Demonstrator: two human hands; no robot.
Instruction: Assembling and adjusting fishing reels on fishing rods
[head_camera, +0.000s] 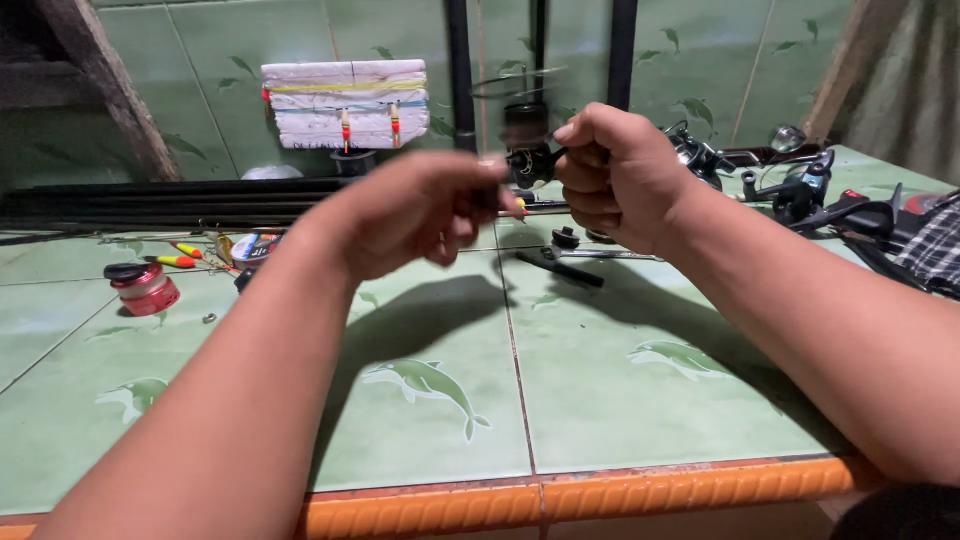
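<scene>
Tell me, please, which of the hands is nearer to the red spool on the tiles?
Left. The left hand is raised right of and above the red spool; the right hand, gripping the black reel, is farther right.

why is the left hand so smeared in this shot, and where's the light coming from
Head view: the left hand and the fishing reel are motion-blurred, while the right hand and the tiled counter stay fairly sharp; arm shadows fall forward onto the tiles, so light comes from above and behind.
</scene>
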